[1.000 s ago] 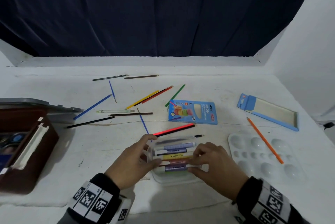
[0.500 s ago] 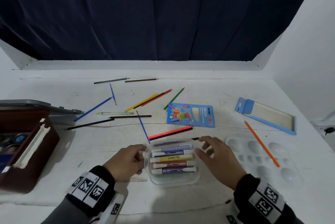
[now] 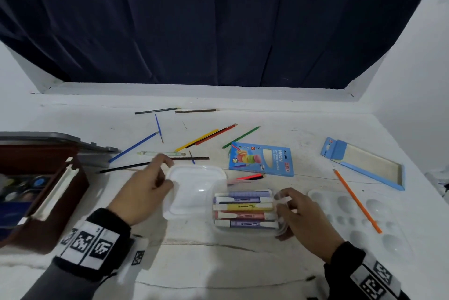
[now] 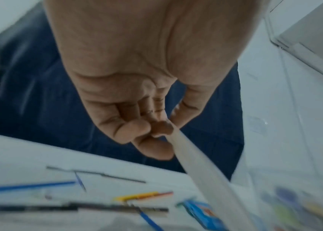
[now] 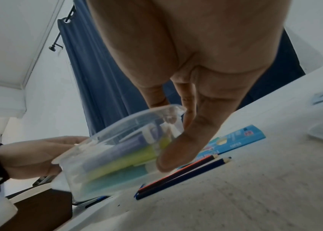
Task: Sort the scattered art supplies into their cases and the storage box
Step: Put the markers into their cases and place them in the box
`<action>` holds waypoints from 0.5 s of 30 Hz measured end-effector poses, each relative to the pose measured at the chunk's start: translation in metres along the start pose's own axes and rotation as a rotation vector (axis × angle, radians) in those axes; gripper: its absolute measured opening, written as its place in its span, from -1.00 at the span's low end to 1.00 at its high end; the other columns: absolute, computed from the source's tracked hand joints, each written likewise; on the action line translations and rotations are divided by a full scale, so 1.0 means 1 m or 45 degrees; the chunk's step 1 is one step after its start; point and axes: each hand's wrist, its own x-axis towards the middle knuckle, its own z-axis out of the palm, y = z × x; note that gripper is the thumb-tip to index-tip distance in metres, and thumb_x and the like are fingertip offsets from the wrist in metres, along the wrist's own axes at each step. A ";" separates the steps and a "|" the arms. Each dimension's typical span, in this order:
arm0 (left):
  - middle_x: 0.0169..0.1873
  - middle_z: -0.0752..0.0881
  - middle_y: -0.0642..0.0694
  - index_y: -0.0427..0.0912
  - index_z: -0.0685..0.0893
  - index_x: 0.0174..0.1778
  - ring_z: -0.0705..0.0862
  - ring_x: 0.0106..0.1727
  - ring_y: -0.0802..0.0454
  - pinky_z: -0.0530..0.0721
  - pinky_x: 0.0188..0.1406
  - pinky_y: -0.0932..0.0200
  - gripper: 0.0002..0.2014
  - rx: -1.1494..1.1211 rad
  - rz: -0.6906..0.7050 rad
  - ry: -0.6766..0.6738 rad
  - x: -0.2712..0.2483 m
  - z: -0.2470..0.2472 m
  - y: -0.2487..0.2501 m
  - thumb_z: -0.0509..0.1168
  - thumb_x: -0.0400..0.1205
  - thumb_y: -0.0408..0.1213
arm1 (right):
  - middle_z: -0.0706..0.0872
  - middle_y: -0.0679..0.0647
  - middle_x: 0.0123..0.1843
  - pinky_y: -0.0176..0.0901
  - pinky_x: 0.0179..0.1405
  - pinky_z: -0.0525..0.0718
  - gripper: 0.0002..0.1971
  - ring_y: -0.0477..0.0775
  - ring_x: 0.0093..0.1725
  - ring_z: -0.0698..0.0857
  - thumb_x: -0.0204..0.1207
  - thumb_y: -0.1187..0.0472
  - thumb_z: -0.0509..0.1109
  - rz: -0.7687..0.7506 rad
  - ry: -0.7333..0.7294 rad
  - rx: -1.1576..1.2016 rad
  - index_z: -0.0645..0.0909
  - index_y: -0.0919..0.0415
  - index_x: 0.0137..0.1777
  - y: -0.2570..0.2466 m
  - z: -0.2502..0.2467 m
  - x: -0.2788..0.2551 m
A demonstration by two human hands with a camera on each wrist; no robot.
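Note:
A clear plastic case [image 3: 245, 211] [image 5: 117, 153] with several markers inside sits on the white table near the front. My right hand [image 3: 295, 212] [image 5: 186, 125] grips its right end, thumb and fingers around the wall. My left hand [image 3: 150, 188] [image 4: 152, 125] pinches the left edge of the translucent lid [image 3: 194, 190] [image 4: 200, 168], held tilted up to the left of the case. Loose coloured pencils [image 3: 201, 139] and thin brushes lie scattered behind, beside a blue pencil box [image 3: 262, 158]. A red and a dark pencil [image 3: 250, 176] [image 5: 184, 171] lie just behind the case.
A brown wooden storage box [image 3: 46, 190] stands open at the left. A white paint palette [image 3: 359, 217] lies at the right with an orange pencil [image 3: 356, 200] across it. A blue-framed flat tray [image 3: 364, 163] sits at the far right. A dark curtain hangs behind.
The lid has come off the marker case: my left hand lifted it away to the left. My right hand moved from the top to the case's right end.

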 end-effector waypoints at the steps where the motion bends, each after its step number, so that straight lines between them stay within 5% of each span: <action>1: -0.39 0.59 -0.10 0.13 0.47 0.12 0.61 -0.35 -0.10 0.61 -0.19 -0.15 -0.67 -0.010 0.012 0.099 -0.004 -0.012 -0.002 0.33 0.64 -0.42 | 0.75 0.26 -0.14 0.02 -0.40 0.82 -0.95 0.20 -0.40 0.80 0.71 0.28 0.24 0.006 -0.003 -0.014 0.53 0.17 0.06 -0.001 0.001 0.001; 9: -0.20 0.69 -0.23 -0.02 0.57 0.16 0.67 -0.28 -0.14 0.64 -0.35 0.01 -0.78 -0.341 0.025 0.485 -0.031 -0.056 -0.011 0.29 0.70 -0.42 | 0.71 0.18 -0.17 0.02 -0.32 0.83 -0.96 0.13 -0.42 0.79 0.70 0.23 0.29 0.063 -0.225 -0.073 0.55 0.16 0.06 -0.013 0.041 0.017; 12: -0.27 0.66 -0.26 -0.12 0.60 0.18 0.63 -0.37 0.05 0.64 -0.38 0.21 -0.74 -0.475 -0.001 0.391 -0.040 -0.039 -0.009 0.24 0.70 -0.56 | 0.72 0.14 -0.19 0.06 -0.25 0.85 -0.95 0.10 -0.39 0.79 0.70 0.21 0.29 0.079 -0.291 -0.061 0.57 0.14 0.08 -0.019 0.060 0.019; 15: -0.36 0.60 -0.22 -0.05 0.61 0.18 0.61 -0.43 0.03 0.63 -0.35 0.14 -0.71 -0.468 -0.057 0.197 -0.051 -0.015 -0.014 0.26 0.70 -0.54 | 0.78 0.23 -0.15 0.07 -0.25 0.85 -0.88 0.19 -0.30 0.83 0.72 0.21 0.26 0.099 -0.304 0.026 0.63 0.13 0.10 -0.025 0.077 0.018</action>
